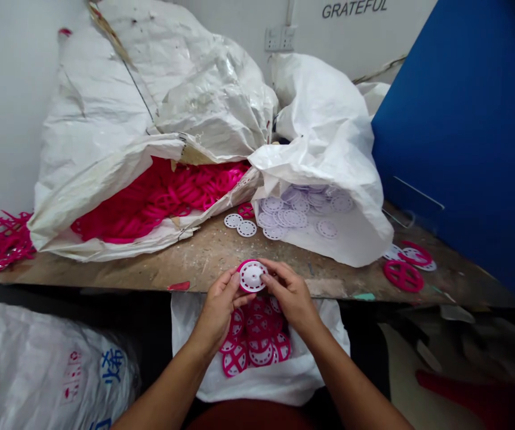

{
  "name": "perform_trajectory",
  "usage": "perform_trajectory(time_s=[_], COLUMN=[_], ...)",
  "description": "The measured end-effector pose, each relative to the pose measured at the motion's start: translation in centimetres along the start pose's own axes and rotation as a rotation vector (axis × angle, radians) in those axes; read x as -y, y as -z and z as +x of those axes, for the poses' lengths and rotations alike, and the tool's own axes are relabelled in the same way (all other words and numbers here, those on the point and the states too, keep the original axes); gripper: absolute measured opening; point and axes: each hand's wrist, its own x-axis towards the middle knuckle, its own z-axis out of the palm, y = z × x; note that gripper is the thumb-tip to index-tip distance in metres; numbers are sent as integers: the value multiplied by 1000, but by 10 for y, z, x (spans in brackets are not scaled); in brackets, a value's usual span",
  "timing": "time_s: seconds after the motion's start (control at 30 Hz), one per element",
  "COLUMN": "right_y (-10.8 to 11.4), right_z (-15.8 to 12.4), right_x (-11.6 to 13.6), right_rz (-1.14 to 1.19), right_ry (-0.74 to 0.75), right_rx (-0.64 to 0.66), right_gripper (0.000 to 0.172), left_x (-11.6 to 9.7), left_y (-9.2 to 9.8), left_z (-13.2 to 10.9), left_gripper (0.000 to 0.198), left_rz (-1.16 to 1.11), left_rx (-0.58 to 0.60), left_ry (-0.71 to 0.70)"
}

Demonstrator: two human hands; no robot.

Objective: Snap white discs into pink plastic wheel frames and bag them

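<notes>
My left hand and my right hand both pinch one small round part, a white perforated disc set in a pink ring, held just over the table's front edge. Below my hands a white bag on my lap holds several joined pink-and-white discs. Fingers of both hands curl round the part's rim.
On the worn wooden table, a large white sack spills pink rings; a second sack spills white discs. Loose pink rings lie right, pink scraps left. A blue panel stands right; a printed sack sits lower left.
</notes>
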Motion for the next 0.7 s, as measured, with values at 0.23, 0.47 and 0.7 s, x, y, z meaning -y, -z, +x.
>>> perform_trajectory(time_s=[0.23, 0.47, 0.7], right_y=[2, 6, 7], right_z=[-2, 2, -2], right_x=[10, 4, 8], right_rz=[-146, 86, 199], right_ry=[130, -19, -142], right_rx=[95, 149, 120], right_gripper=[27, 22, 25], left_x=[-3, -8, -2], left_y=[4, 6, 2], left_z=[-6, -5, -13], left_gripper=[29, 30, 43], left_rz=[445, 664, 311], left_rx=[52, 144, 216], left_ry=[-275, -378, -88])
